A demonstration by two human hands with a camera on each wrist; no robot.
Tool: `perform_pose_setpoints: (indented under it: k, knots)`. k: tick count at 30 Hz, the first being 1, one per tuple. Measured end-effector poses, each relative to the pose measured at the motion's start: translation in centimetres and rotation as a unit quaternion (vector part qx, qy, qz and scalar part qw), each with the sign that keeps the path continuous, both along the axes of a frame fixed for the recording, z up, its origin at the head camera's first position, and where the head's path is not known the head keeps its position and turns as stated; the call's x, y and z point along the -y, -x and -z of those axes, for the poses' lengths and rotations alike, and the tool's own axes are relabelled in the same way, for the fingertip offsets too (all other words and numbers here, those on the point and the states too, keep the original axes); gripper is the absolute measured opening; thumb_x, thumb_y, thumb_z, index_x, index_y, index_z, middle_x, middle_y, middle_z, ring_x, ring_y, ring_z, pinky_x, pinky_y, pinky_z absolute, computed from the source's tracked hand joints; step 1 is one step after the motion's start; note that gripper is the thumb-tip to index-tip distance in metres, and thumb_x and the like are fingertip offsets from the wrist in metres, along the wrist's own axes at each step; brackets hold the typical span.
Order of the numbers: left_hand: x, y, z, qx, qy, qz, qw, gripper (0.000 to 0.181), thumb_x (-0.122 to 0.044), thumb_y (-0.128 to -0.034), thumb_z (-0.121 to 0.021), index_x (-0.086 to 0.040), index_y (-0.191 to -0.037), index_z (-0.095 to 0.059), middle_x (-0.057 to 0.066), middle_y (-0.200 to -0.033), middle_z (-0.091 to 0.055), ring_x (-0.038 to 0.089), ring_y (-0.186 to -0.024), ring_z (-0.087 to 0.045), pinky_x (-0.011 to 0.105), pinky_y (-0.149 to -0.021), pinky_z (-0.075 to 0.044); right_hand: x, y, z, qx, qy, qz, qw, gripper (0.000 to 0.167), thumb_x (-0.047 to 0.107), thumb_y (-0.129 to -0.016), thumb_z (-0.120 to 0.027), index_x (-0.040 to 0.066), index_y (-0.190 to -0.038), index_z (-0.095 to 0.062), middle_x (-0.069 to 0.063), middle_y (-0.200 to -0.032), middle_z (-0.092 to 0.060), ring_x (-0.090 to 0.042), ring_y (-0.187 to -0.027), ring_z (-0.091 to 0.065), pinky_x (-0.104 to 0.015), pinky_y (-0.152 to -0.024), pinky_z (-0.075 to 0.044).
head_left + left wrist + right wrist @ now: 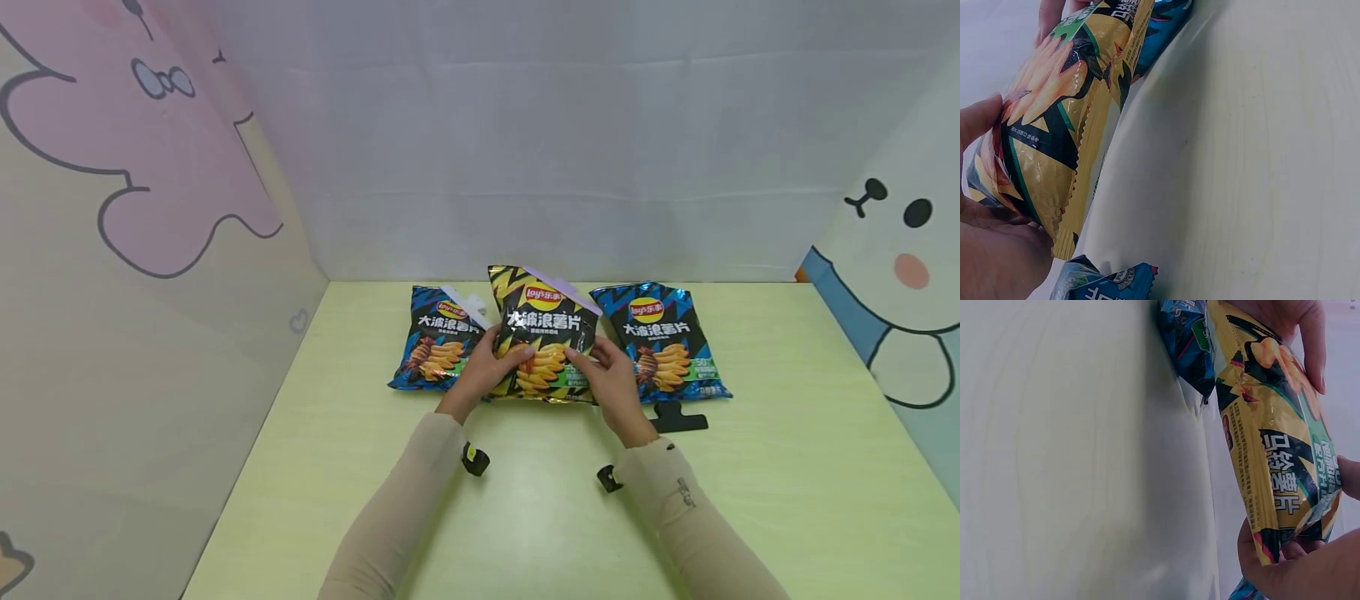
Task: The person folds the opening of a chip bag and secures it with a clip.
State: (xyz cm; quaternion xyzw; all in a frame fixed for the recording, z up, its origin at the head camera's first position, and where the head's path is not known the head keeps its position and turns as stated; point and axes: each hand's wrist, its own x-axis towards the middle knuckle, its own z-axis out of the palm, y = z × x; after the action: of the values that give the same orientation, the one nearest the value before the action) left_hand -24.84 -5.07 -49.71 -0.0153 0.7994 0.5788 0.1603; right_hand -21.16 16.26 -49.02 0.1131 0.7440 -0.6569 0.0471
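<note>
Gripping the yellow bag by its left side, the left hand has its thumb on the printed front and its fingers curled behind. The right hand holds the opposite side likewise, thumb on the front, fingers round the back. Both are closed only as far as the bag's thickness allows. The bag is tilted, front toward the head view, near the back of the bench; whether its bottom edge touches the surface I cannot tell. A purple strip runs along its upper right corner.

One blue bag lies to the left, partly covered by the yellow one, with a white strip across its corner. Another blue bag lies to the right, a black clip just in front of it.
</note>
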Motion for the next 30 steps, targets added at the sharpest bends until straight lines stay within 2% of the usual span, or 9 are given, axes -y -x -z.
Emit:
perform_pose_setpoints:
  k: [3, 7, 13, 18, 23, 28, 30]
  knots:
    - [-0.1, -0.1, 0.2, 0.001, 0.009, 0.0, 1.0, 0.096, -0.057, -0.0876, -0.07, -0.018, -0.161, -0.023, 0.014, -0.163, -0.032, 0.036, -0.148, -0.037, 0.055, -0.121, -0.033, -0.1, 0.1, 0.2, 0.006, 0.001, 0.001, 1.0, 0.057, 0.036, -0.097, -0.067, 0.01, -0.145, -0.05, -0.015, -0.144, -0.058, -0.011, -0.104, -0.063, -0.011, -0.079, -0.051]
    - [-0.2, -0.2, 0.4, 0.002, 0.018, -0.001, 0.9998, 0.096, -0.056, -0.0896, -0.068, -0.015, -0.162, -0.02, 0.014, -0.167, -0.026, 0.037, -0.152, -0.03, 0.056, -0.122, -0.03, -0.1, 0.1, 0.5, 0.012, 0.003, -0.003, 0.9999, 0.06, 0.037, -0.098, -0.066, 0.011, -0.149, -0.047, -0.015, -0.146, -0.056, -0.02, -0.114, -0.062, -0.012, -0.081, -0.05]
    - [-0.3, 0.0, 1.0, 0.004, 0.018, 0.003, 0.9998, 0.091, -0.055, -0.0928, -0.065, -0.015, -0.162, -0.02, 0.015, -0.165, -0.029, 0.037, -0.151, -0.033, 0.055, -0.122, -0.031, 0.0, 0.1, 0.8, 0.02, 0.007, -0.009, 0.9997, 0.062, 0.036, -0.098, -0.066, 0.014, -0.152, -0.044, -0.014, -0.149, -0.054, -0.03, -0.129, -0.059, -0.015, -0.084, -0.052]
    - [-0.3, 0.2, 1.4, 0.008, -0.002, -0.003, 1.0, 0.089, -0.054, -0.0937, -0.065, -0.02, -0.162, -0.02, 0.014, -0.163, -0.033, 0.035, -0.147, -0.038, 0.054, -0.121, -0.033, 0.0, 0.2, 1.2, 0.022, 0.017, -0.015, 0.9995, 0.066, 0.034, -0.098, -0.066, 0.017, -0.156, -0.039, -0.013, -0.153, -0.051, -0.031, -0.134, -0.056, -0.023, -0.094, -0.054]
    - [-0.4, 0.3, 1.8, 0.005, -0.016, -0.004, 0.9999, 0.085, -0.051, -0.0946, -0.065, -0.021, -0.162, -0.022, 0.013, -0.162, -0.035, 0.034, -0.145, -0.041, 0.053, -0.119, -0.035, -0.1, 0.3, 1.6, 0.039, 0.025, -0.019, 0.9987, 0.07, 0.032, -0.099, -0.066, 0.017, -0.158, -0.033, -0.013, -0.157, -0.046, -0.031, -0.137, -0.053, -0.034, -0.104, -0.052]
    - [-0.5, 0.1, 1.8, 0.011, -0.007, -0.002, 0.9999, 0.081, -0.048, -0.0972, -0.062, -0.023, -0.162, -0.021, 0.013, -0.164, -0.032, 0.035, -0.148, -0.038, 0.054, -0.12, -0.034, -0.2, 0.4, 2.0, 0.053, 0.025, -0.018, 0.9981, 0.076, 0.032, -0.099, -0.065, 0.021, -0.161, -0.024, -0.014, -0.159, -0.042, -0.032, -0.139, -0.052, -0.027, -0.096, -0.053]
    - [-0.5, 0.1, 1.7, 0.008, -0.002, -0.001, 1.0, 0.08, -0.046, -0.0978, -0.062, -0.023, -0.162, -0.02, 0.013, -0.165, -0.031, 0.036, -0.149, -0.036, 0.055, -0.12, -0.033, -0.2, 0.5, 2.2, 0.054, 0.026, -0.015, 0.9981, 0.078, 0.031, -0.099, -0.065, 0.022, -0.162, -0.022, -0.014, -0.159, -0.043, -0.032, -0.138, -0.053, -0.03, -0.097, -0.053]
